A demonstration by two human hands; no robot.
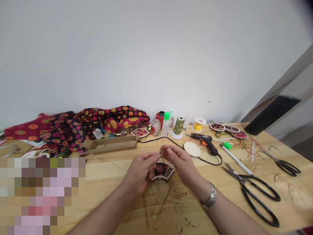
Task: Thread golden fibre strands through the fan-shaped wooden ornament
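A fan-shaped ornament [161, 168] with a pale lattice frame and dark patterned fabric hangs just over the table between my hands. My left hand [140, 169] is closed, thumb and forefinger pinching the thin olive cord at the ornament's top. Close beside it, my right hand [179, 161] has its fingers curled in at the same cord; their tips partly hide what they grip. Loose olive threads [156, 199] trail below the ornament toward the near edge. A metal bracelet [212, 195] circles my right wrist.
Large scissors [244, 182] and smaller scissors [286, 164] lie at right. Behind them are a glue gun [207, 142], a wooden disc [192, 149] and a glue stick [237, 160]. Thread spools [179, 125], an open cardboard box [110, 145] and patterned fabric [73, 127] line the back.
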